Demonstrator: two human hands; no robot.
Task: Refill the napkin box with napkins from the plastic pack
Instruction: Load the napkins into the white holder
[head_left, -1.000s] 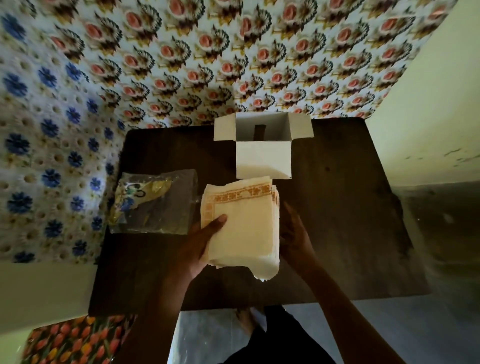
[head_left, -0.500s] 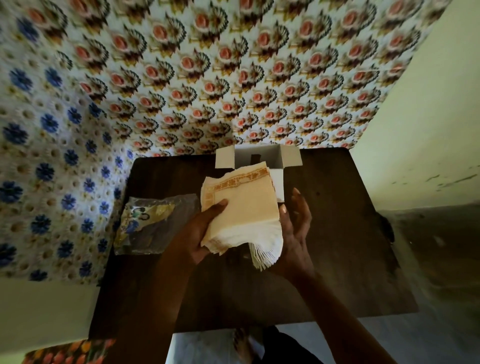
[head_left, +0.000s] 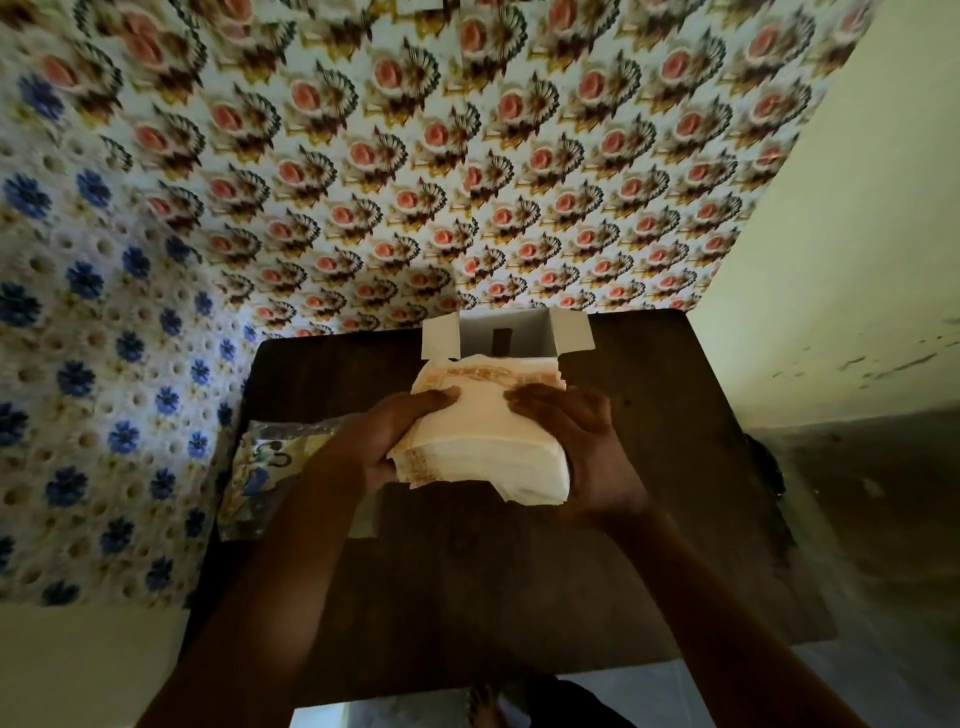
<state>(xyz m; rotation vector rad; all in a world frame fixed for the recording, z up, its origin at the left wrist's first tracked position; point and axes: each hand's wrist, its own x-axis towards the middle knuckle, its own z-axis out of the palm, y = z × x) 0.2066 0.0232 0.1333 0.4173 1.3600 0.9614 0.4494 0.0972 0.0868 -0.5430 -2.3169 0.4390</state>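
A thick stack of cream napkins (head_left: 480, 441) with an orange patterned border is held above the dark table (head_left: 675, 467). My left hand (head_left: 384, 441) grips its left side with the thumb on top. My right hand (head_left: 576, 447) grips its right side, fingers across the top. The stack's far edge covers the front of the white napkin box (head_left: 511, 335), which stands open-topped at the table's far edge with its flaps spread. The clear plastic pack (head_left: 270, 462) lies flat on the table at the left, partly hidden by my left forearm.
Flower-patterned walls stand behind and to the left of the table. A plain pale wall is on the right. The table's near part holds nothing but my forearms over it. Floor shows below the table's near edge.
Both hands have carried the napkin stack away from me toward the box. My right hand, earlier apart from the stack's right side, now grips it. The view has tilted up.
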